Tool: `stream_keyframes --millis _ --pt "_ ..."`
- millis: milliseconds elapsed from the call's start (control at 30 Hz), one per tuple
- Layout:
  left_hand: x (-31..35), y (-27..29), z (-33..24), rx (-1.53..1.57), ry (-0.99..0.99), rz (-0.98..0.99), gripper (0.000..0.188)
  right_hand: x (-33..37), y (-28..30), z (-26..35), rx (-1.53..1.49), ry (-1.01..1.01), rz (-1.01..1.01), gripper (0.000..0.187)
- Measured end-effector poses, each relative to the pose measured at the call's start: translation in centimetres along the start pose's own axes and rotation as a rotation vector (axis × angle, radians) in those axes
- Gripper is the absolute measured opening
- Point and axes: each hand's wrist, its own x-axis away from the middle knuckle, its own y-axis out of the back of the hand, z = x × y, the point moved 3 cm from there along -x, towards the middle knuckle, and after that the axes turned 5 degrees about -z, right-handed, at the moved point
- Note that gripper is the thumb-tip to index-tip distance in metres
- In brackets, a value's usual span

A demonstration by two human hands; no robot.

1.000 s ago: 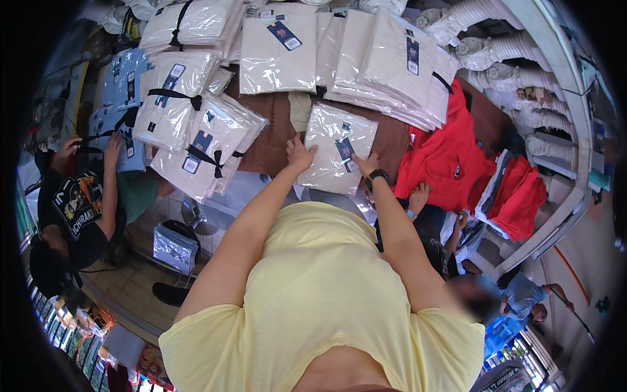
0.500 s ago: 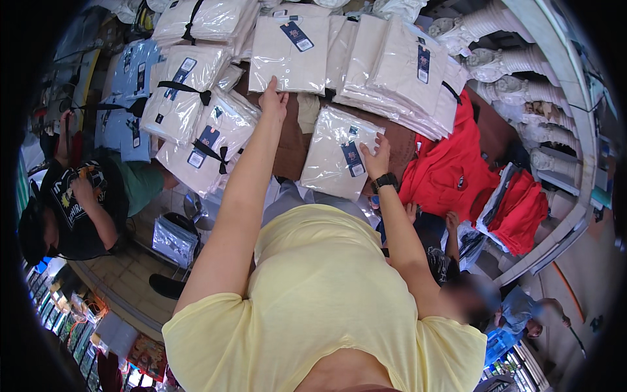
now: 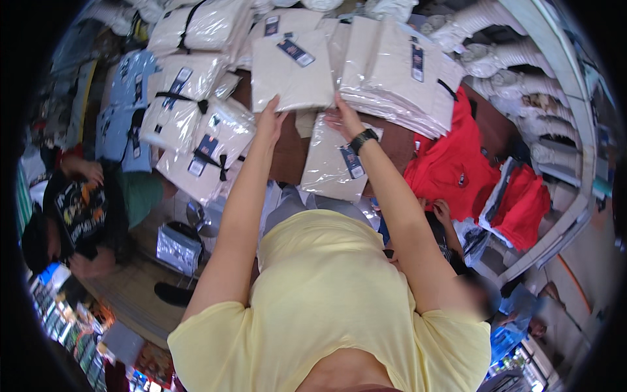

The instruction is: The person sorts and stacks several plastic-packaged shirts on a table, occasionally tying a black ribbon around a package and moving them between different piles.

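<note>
A folded cream garment in a clear plastic bag [image 3: 277, 78], with a dark blue tag, lies at the far middle. My left hand [image 3: 269, 121] is closed on its near left corner. At its near right corner my right hand [image 3: 345, 119], with a dark watch on the wrist, is closed on the edge; the fingertips are partly hidden. Nearer to me lies a second bagged cream garment [image 3: 319, 160], also with a dark blue tag, partly covered by my right hand and forearm.
Stacks of bagged cream garments stand to the right [image 3: 385, 72] and left, the left stack [image 3: 176, 124] tied with black bands. Red garments [image 3: 450, 170] lie at right, blue bagged ones [image 3: 124, 124] at left. Co-workers sit on both sides. Brown surface [image 3: 395, 144] shows between.
My right hand has left the nearer bagged garment and moved up and left to the far one. The far bagged garment has come slightly nearer, with both hands at its near edge.
</note>
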Motion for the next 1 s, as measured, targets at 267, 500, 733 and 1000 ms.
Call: stream_keyframes --millis 267,500,733,1000 --pt "7.0 1.4 -0.9 -0.201 0.080 0.075 0.047 -0.1 -1.8 0.9 -0.033 0.026 0.242 0.060" --pt "9.1 3.5 -3.5 0.090 0.332 0.453 0.071 1.0 0.8 -1.1 0.092 0.107 0.156 0.056" --pt "6.4 3.4 -2.0 -0.317 0.417 0.246 0.055 2.5 0.7 -2.1 0.196 0.154 0.191 0.056" --pt "6.8 2.6 -1.7 -0.538 0.215 0.196 0.052 3.9 1.0 -2.2 0.207 0.194 0.157 0.053"
